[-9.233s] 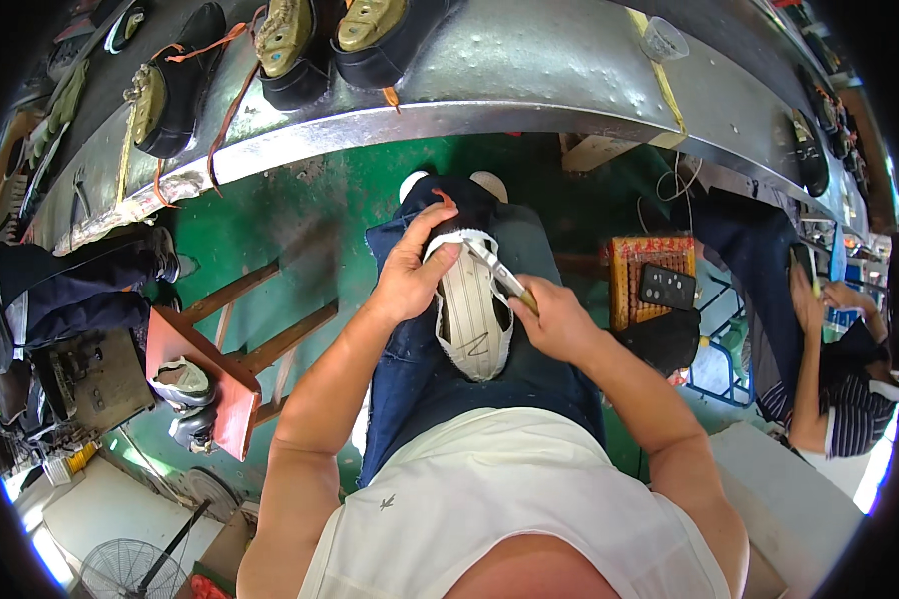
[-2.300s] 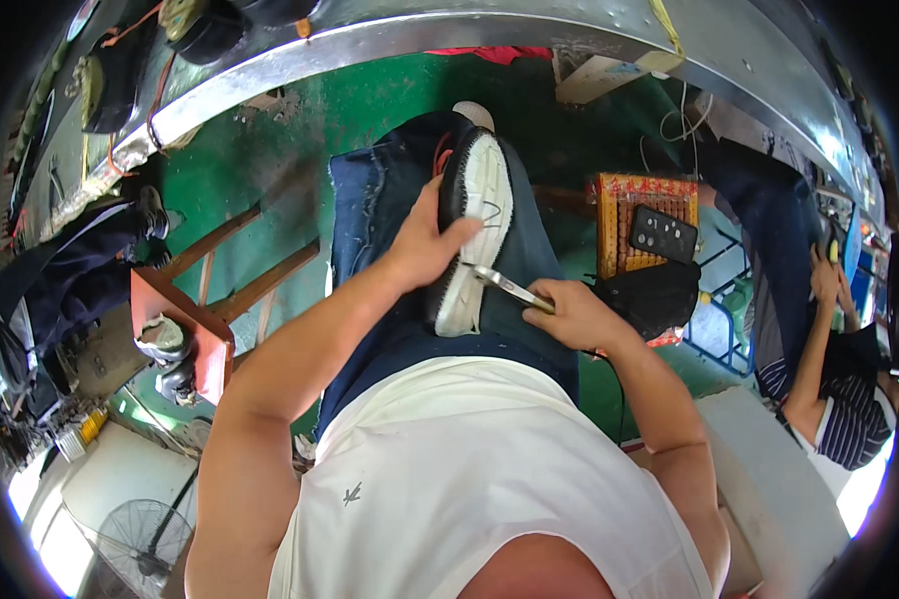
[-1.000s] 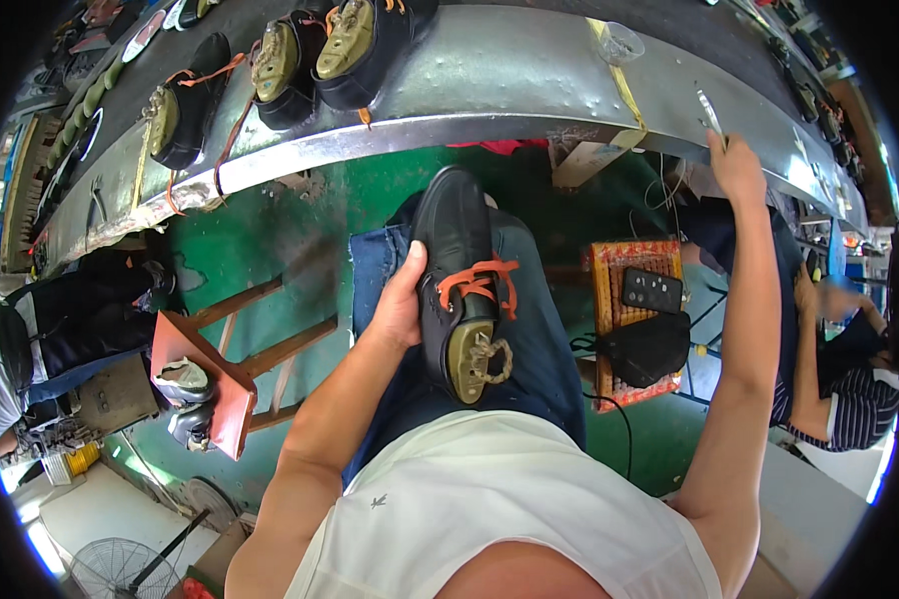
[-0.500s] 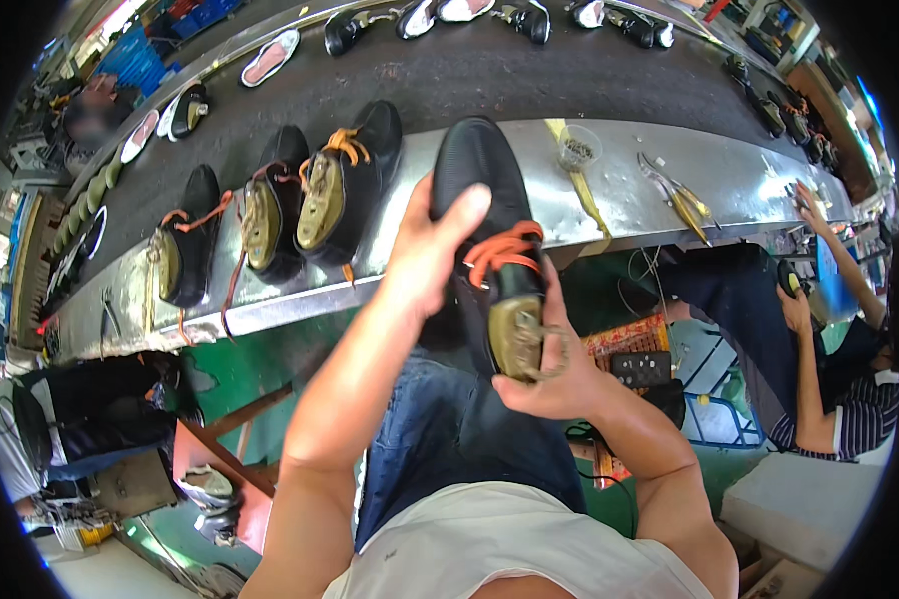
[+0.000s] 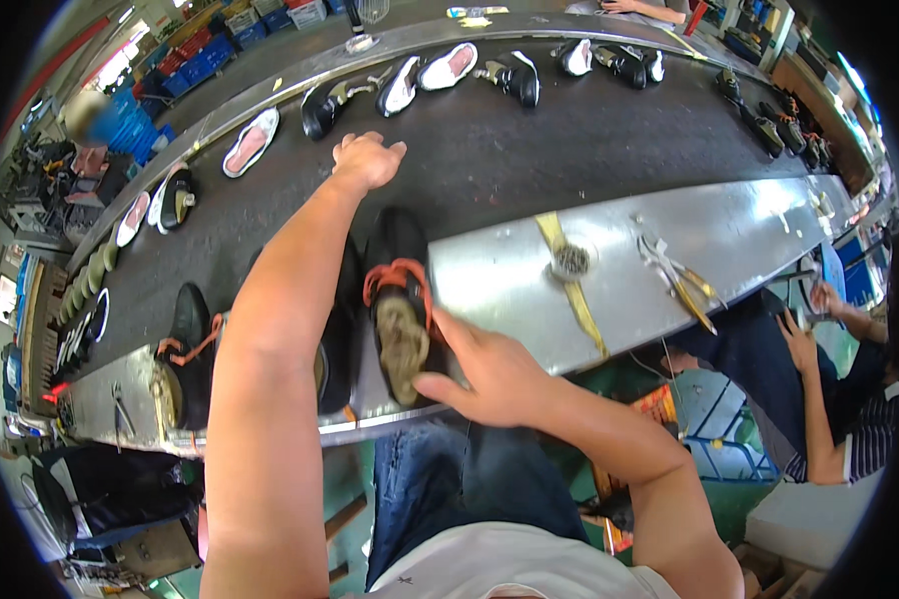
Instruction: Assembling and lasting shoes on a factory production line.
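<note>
**Black shoe at the near edge of the conveyor belt**

The black shoe (image 5: 398, 299) with orange laces lies on its side at the near edge of the dark conveyor belt (image 5: 529, 150), half on the belt and half on the metal shelf (image 5: 609, 260) that runs along the belt's near side. Its toe points away from the person, toward the middle of the belt, and the tan last in its opening faces the person.

The right hand (image 5: 489, 369) rests at the heel end of the shoe, just short of the belt. Its thumb and forefinger close loosely on the heel rim; the other fingers are spread and relaxed.

The left hand (image 5: 368, 160) reaches out over the belt, well beyond the shoe. Its fingers are curled downward and released, grasping nothing. The left forearm crosses above a second black shoe (image 5: 335, 334) that lies just left of the first one.

A third black shoe (image 5: 185, 354) with orange laces sits farther left along the belt's near edge. Pliers (image 5: 679, 280) lie on the metal shelf, right of the shoe. A co-worker's hand (image 5: 799, 344) shows below the shelf's right end.
</note>
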Available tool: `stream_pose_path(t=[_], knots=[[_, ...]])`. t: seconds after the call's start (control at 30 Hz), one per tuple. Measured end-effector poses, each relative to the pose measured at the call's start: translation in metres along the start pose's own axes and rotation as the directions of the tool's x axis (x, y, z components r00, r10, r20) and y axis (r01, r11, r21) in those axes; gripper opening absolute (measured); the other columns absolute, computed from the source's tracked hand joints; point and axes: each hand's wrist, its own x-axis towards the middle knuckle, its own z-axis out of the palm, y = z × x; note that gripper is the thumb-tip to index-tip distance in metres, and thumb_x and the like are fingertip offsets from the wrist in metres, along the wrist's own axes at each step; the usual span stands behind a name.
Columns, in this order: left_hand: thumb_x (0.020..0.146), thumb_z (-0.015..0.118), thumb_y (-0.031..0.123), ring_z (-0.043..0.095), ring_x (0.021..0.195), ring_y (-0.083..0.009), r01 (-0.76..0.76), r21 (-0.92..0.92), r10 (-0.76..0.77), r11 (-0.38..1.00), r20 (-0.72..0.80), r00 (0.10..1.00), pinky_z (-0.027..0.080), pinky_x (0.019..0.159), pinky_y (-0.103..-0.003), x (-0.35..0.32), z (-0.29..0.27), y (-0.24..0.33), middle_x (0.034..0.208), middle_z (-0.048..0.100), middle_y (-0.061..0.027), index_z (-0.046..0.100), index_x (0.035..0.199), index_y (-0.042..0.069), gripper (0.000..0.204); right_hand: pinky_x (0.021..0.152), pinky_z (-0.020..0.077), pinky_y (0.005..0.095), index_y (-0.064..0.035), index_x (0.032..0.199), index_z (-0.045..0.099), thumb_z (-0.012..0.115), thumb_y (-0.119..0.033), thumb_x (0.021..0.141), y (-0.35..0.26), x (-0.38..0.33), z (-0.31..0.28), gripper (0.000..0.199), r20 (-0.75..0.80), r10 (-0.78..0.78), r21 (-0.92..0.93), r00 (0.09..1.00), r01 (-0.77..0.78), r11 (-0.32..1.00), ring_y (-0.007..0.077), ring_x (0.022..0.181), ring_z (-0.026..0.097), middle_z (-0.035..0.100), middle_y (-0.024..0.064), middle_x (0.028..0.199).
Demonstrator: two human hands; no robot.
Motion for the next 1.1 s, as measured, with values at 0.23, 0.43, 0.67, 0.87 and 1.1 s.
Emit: stream_pose_path(t=[0.23,0.43,0.67,0.87,1.1], knots=[[0.09,0.057,0.068,-0.003,0.155,-0.0441,-0.01,0.038,0.013,0.999,-0.076,0.997,0.022,0.121,-0.057,0.165,0.051,0.033,0.169,-0.009,-0.0159,0.031,0.16,0.031,0.084,0.111,0.0284,0.0642,0.0037,0.137,0.049,0.073,-0.044,0.085,0.069,-0.028,-0.043,0.074,0.063,-0.12,-0.378,0.991,0.135,0.916,0.042,0.137,0.043,0.053,0.0231,0.137],[0.078,0.06,0.082,-0.005,0.152,-0.0514,0.045,0.064,-0.035,0.997,-0.14,0.99,0.019,0.118,-0.066,0.299,0.062,0.055,0.168,-0.013,-0.0201,0.027,0.159,0.041,0.096,0.113,0.0256,0.0654,0.0014,0.124,0.062,0.076,-0.047,0.083,0.079,-0.014,-0.057,0.065,0.052,-0.063,-0.358,0.997,0.077,0.931,0.0411,0.136,0.047,0.054,0.0195,0.14],[0.078,0.06,0.081,0.024,0.15,-0.0357,0.113,0.213,-0.125,0.97,0.041,0.991,0.031,0.117,-0.048,0.343,0.054,0.076,0.155,0.044,-0.019,0.063,0.139,0.016,0.09,0.116,0.023,0.0648,0.0027,0.132,0.056,0.077,-0.035,0.081,0.083,-0.014,-0.054,0.067,0.083,-0.015,-0.08,0.996,0.021,0.997,0.0423,0.144,0.037,0.048,0.0208,0.145],[0.076,0.068,0.075,0.046,0.14,-0.0373,0.135,-0.189,-0.166,0.973,-0.156,0.974,0.035,0.118,-0.037,0.292,0.064,0.045,0.156,0.036,-0.0288,0.052,0.145,0.0,0.103,0.114,0.0225,0.0688,0.0019,0.127,0.058,0.08,-0.045,0.078,0.087,-0.016,-0.055,0.071,0.097,-0.023,-0.211,0.995,0.043,0.977,0.0469,0.135,0.045,0.052,0.0225,0.139],[0.079,0.074,0.059,0.068,0.108,-0.0277,0.087,-0.563,-0.255,0.822,-0.225,0.94,0.053,0.095,-0.038,0.158,-0.08,-0.048,0.123,0.068,-0.0193,0.067,0.128,0.002,0.075,0.113,0.0259,0.0663,0.0013,0.131,0.054,0.075,-0.039,0.083,0.069,-0.015,-0.042,0.066,-0.037,-0.083,-0.271,0.996,0.07,0.96,0.0442,0.135,0.046,0.055,0.021,0.137]])
